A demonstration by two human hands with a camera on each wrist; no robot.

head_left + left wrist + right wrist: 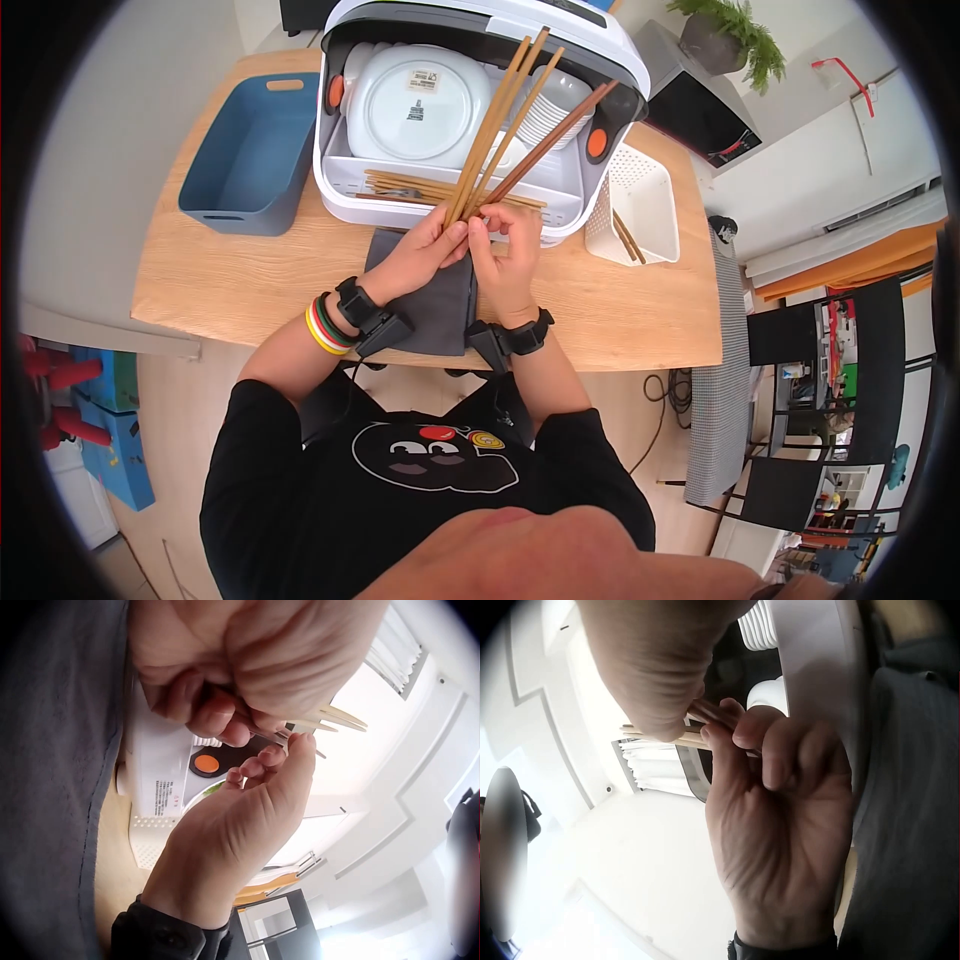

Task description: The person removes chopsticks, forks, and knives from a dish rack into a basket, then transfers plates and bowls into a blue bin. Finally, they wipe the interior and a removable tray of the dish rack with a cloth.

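Note:
Several light wooden chopsticks (492, 125) and a darker brown pair (555, 140) fan upward from the two hands, in front of the dish box. The left hand (415, 258) grips the bundle near its lower ends; in the left wrist view this hand (255, 660) has curled fingers. Close beside it, the right hand (508, 262) pinches the lower part of the chopsticks with thumb and fingertips; the right wrist view has it (656, 664) meeting the left hand (772, 802). Which sticks each hand bears is partly hidden.
The white dish box (350, 208) holds a plate (415, 120), bowls (550, 112) and more chopsticks (415, 185) in its front tray. A blue bin (245, 150) stands left, a white perforated basket (655, 205) with chopsticks right. A grey cloth (430, 315) lies in front.

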